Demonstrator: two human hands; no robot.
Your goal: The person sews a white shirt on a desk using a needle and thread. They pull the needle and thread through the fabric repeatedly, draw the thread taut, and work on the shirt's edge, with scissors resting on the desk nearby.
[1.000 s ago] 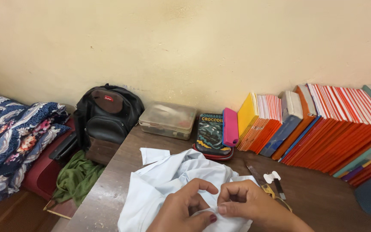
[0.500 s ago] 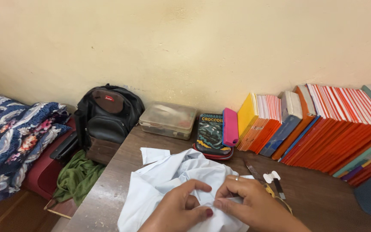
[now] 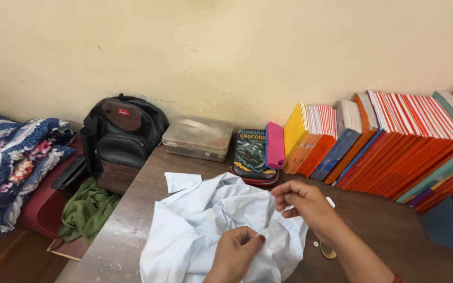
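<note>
Left hand [image 3: 237,250] pinches a fold of the white cloth [image 3: 211,225], fingers closed on it; right hand [image 3: 302,202] is raised just above the cloth's right edge, fingertips pressed together as if on something very fine (a thread or needle, too small to tell). The cloth lies crumpled on the brown table [image 3: 389,236], in front of the pencil case [image 3: 251,156] and the row of books [image 3: 394,147]. Judged light, soft and limp: it will sag and slide, so best held by a pinched fold close to the working spot.

Black backpack [image 3: 124,133], clear plastic box [image 3: 197,138], pink case [image 3: 274,145], orange books [image 3: 405,144] along wall.
</note>
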